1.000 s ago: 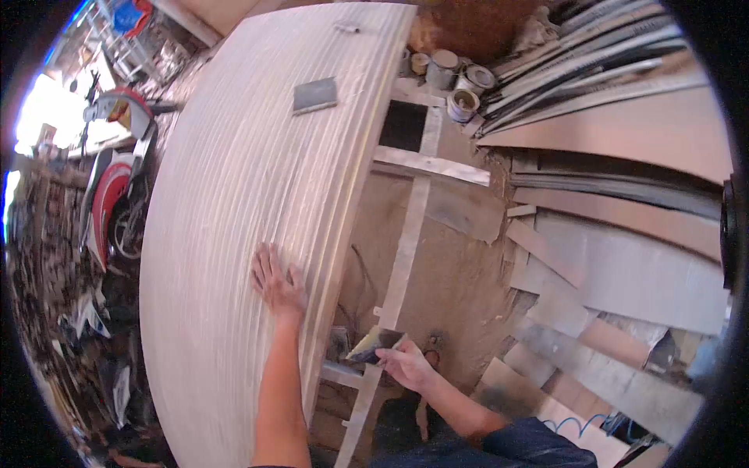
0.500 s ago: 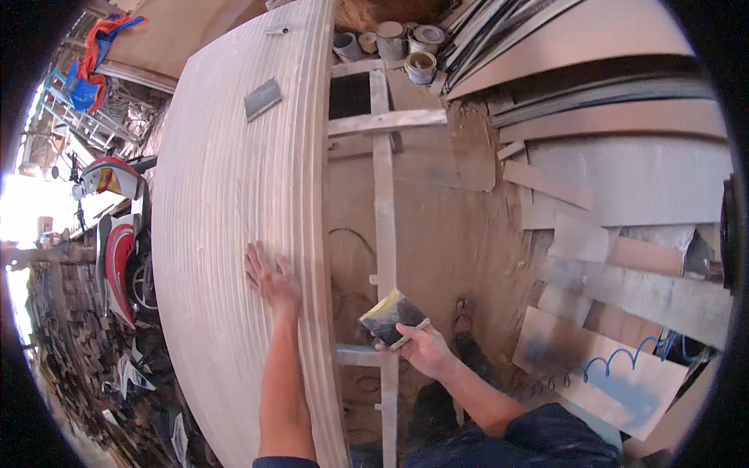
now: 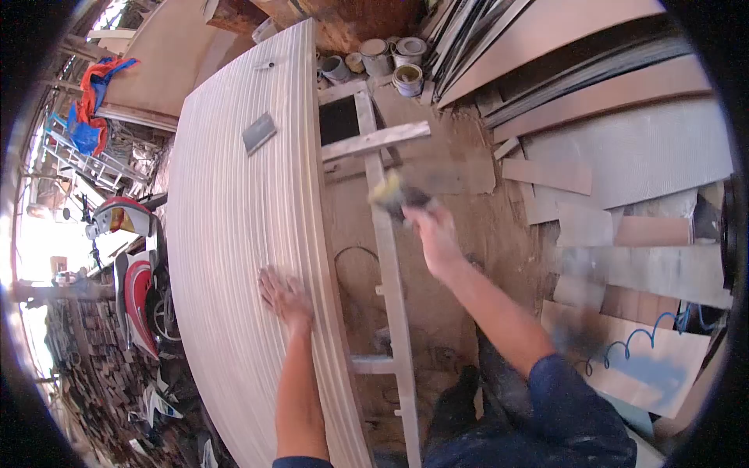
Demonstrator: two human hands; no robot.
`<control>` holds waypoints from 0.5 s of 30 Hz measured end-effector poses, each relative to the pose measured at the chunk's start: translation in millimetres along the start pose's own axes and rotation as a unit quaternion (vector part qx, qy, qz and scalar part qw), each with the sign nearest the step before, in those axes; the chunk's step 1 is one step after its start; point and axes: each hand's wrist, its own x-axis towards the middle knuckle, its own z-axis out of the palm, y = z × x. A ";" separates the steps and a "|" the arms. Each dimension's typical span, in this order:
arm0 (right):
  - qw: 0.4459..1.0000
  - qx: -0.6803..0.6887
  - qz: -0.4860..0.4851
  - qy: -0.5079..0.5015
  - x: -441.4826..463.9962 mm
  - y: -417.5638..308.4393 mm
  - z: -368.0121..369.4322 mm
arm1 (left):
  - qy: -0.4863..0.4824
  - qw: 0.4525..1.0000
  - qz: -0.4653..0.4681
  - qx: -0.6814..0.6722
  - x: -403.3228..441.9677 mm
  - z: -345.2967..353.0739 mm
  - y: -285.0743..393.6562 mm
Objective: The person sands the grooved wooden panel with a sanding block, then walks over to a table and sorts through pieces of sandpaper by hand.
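Note:
A long, pale, ribbed panel (image 3: 234, 195) stretches up the left-middle of the head view. My left hand (image 3: 287, 300) lies flat on its ribs near the right edge, fingers spread. Right of the panel, my right hand (image 3: 434, 238) is raised over the metal frame, closed around a dark flat square piece (image 3: 407, 200) with yellow on its far end. Motion blurs that piece, so its exact kind cannot be made out. Farther up the panel rest a grey rectangular piece (image 3: 259, 134) and a small metal cylinder (image 3: 270, 65).
A pale metal frame (image 3: 394, 312) with a crossbar (image 3: 382, 140) supports the panel. Several paint cans (image 3: 408, 78) stand beyond it. Boards and sheets (image 3: 624, 175) lean or lie at right, with a coiled blue hose (image 3: 640, 337). A red and white motorcycle (image 3: 139, 300) stands at left.
My right hand has swung forward and up with the dark square piece. My left hand stays flat on the panel. The whole view has shifted slightly.

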 end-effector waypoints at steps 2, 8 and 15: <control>0.995 -0.041 -0.085 0.034 78.1 -32.4 37.9 | -0.003 1.000 0.001 0.003 1.2 -2.0 2.1; 0.953 -0.222 -0.188 0.082 310.4 -2.9 112.0 | -0.015 1.000 0.015 0.001 9.8 -6.0 10.3; 0.990 -0.098 0.074 0.071 338.0 -1.7 138.4 | -0.015 1.000 0.011 0.004 15.1 -6.4 14.6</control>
